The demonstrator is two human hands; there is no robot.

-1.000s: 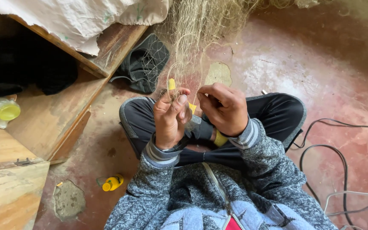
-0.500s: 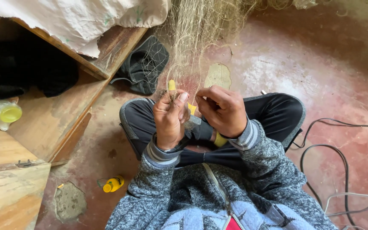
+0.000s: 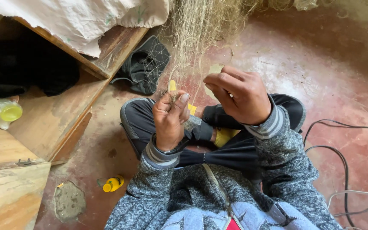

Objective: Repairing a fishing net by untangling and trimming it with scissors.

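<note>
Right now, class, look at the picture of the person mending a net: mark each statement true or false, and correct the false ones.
1. The left hand pinches the fishing net. True.
2. The right hand rests flat on the floor. False: it is raised, by the net.
3. A small yellow bottle lies on the red floor. True.
4. The person stands upright. False: they sit cross-legged.
</note>
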